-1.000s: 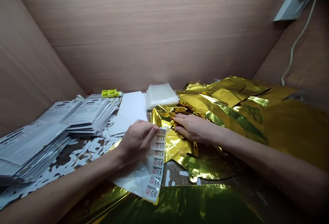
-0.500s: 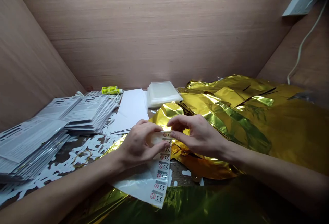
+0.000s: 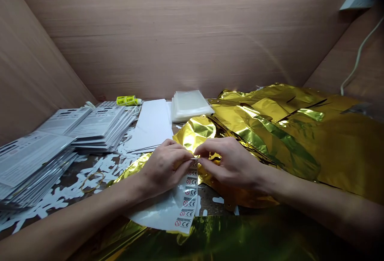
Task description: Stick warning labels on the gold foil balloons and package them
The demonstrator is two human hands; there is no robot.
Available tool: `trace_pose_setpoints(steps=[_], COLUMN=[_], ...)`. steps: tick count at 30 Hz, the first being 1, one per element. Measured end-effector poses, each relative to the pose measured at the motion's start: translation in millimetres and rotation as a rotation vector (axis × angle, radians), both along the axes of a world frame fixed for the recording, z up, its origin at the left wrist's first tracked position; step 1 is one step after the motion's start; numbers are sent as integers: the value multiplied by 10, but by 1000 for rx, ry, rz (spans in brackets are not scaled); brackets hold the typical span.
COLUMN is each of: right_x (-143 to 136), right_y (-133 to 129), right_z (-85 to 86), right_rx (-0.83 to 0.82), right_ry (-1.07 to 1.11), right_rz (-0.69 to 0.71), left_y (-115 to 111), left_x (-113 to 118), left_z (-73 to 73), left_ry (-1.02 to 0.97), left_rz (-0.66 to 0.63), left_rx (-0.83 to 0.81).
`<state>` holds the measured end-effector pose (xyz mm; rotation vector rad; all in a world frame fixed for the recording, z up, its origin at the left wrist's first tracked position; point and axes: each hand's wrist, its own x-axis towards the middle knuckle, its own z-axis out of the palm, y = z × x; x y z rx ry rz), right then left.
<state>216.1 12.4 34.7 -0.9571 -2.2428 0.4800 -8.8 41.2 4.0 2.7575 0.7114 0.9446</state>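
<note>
A sheet of small printed labels [image 3: 188, 203], with red no-symbols and CE marks, hangs below my hands over gold foil. My left hand [image 3: 168, 165] pinches its top edge between thumb and fingers. At the sheet's top right corner, the thumb and index finger of my right hand [image 3: 226, 159] come together; whatever is between the fingertips is too small to make out. Shiny gold foil [image 3: 198, 131] lies just behind and beneath both hands, and darker gold foil [image 3: 234, 237] spreads along the near edge.
Stacks of printed white cards [image 3: 36, 157] stand at the left, among white paper scraps [image 3: 99, 173] and a rubber band. Behind lie white cards [image 3: 153, 121], clear bags [image 3: 189, 105] and a yellow tube [image 3: 127, 100]. A gold foil pile [image 3: 339, 145] fills the right side.
The top of the label sheet is now bent over, and my left thumb has moved up to its edge. The sheet's lower end has risen slightly. The view has shifted a little.
</note>
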Motion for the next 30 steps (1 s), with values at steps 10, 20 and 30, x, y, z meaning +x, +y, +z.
trace_pose_setpoints(steps=[10, 20, 30], right_x=[-17, -31, -12], right_y=[-29, -27, 0], right_z=[-47, -28, 9], right_rx=[84, 101, 73], right_ry=[-133, -132, -133], right_rz=[-24, -8, 21], left_y=[-19, -50, -19], left_x=[-6, 14, 11], left_z=[5, 58, 47], left_ry=[67, 158, 157], left_rz=[-11, -15, -54], left_rx=[56, 109, 74])
